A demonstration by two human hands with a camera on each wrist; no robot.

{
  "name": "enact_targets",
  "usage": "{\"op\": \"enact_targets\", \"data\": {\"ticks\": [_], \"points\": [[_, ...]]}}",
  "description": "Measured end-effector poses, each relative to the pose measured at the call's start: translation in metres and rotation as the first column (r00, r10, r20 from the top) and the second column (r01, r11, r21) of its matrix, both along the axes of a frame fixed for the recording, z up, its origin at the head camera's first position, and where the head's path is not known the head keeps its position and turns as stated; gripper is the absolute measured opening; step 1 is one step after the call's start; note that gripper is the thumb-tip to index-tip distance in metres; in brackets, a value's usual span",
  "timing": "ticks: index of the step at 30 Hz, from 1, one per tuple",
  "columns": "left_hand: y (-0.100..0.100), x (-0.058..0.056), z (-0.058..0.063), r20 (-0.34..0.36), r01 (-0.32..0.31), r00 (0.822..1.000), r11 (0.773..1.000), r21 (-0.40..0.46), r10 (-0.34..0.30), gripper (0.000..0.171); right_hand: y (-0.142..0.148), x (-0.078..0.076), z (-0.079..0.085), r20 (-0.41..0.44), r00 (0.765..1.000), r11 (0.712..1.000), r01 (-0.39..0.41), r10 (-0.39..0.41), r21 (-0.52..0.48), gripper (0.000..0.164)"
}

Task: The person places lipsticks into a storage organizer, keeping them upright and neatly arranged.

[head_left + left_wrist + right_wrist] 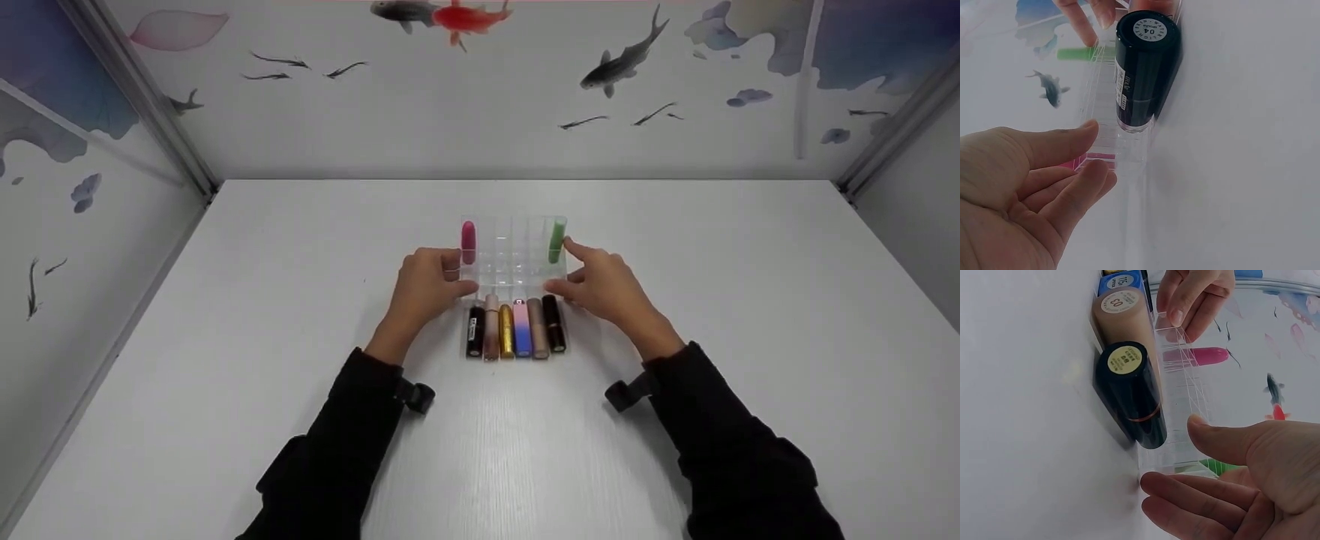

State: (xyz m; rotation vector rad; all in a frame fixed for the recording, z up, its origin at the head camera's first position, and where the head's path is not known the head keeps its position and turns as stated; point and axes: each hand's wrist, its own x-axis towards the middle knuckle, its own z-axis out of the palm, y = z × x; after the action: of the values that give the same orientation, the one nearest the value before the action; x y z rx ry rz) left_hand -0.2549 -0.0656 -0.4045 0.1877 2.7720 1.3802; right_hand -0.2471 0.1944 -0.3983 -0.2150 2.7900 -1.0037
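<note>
Clear plastic gridded organizer [519, 244], glossy tubes [522, 334]

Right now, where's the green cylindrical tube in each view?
Head: green cylindrical tube right of centre, at the right end of the clear plastic organizer, beside the right hand.
Left wrist: upper left, just below the right hand's fingertips.
Right wrist: lower right, partly hidden, between the right hand's thumb and fingers.
Shared landmark: the clear plastic organizer.
</note>
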Motion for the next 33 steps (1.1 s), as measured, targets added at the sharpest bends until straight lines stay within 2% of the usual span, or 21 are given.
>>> {"op": "enact_targets", "data": {"ticks": [5,8,10,13,16,19,21,25,30,33], "points": [[-0.002,0.001,0.001,-0.015,0.012,1.0,1.0,0.0,-0.012,0.052,0.006,0.006,0.015,-0.033,0.999,0.999,-0.019,0.021,0.049,0.078],[-0.002,0.001,0.001,-0.007,0.014,1.0,1.0,0.0,-0.014,0.053,0.013,0.009,0.028,-0.088,0.996,0.997,-0.026,0.032,0.071,0.068],[-0.002,0.001,0.001,-0.002,0.014,1.0,1.0,0.002,-0.014,0.054,0.017,0.011,0.034,-0.128,0.989,0.995,-0.067,0.077,0.076,0.06],[-0.002,0.0,0.001,0.0,0.013,1.0,1.0,0.006,-0.013,0.056,0.021,0.012,0.038,-0.179,0.96,0.975,-0.202,0.215,0.09,0.049],[-0.002,0.0,0.0,0.0,0.011,1.0,1.0,0.01,-0.011,0.056,0.023,0.012,0.037,-0.206,0.908,0.931,-0.348,0.364,0.112,0.039],[-0.001,-0.001,0.0,0.002,0.01,1.0,1.0,0.007,-0.01,0.055,0.022,0.011,0.034,-0.207,0.866,0.889,-0.434,0.456,0.143,0.033],[-0.001,-0.001,0.0,0.008,0.007,1.0,1.0,0.001,-0.007,0.056,0.021,0.011,0.032,-0.202,0.852,0.874,-0.457,0.484,0.167,0.031],[-0.001,-0.001,0.001,0.013,0.003,1.0,1.0,-0.003,-0.003,0.055,0.021,0.01,0.029,-0.198,0.838,0.858,-0.473,0.508,0.199,0.03],[-0.001,-0.001,0.0,0.012,0.008,1.0,1.0,0.012,-0.008,0.055,0.02,0.009,0.025,-0.203,0.803,0.825,-0.516,0.56,0.232,0.029],[-0.002,-0.001,0.0,0.007,0.014,1.0,1.0,0.018,-0.014,0.056,0.018,0.008,0.023,-0.178,0.803,0.816,-0.525,0.569,0.241,0.031]]}}
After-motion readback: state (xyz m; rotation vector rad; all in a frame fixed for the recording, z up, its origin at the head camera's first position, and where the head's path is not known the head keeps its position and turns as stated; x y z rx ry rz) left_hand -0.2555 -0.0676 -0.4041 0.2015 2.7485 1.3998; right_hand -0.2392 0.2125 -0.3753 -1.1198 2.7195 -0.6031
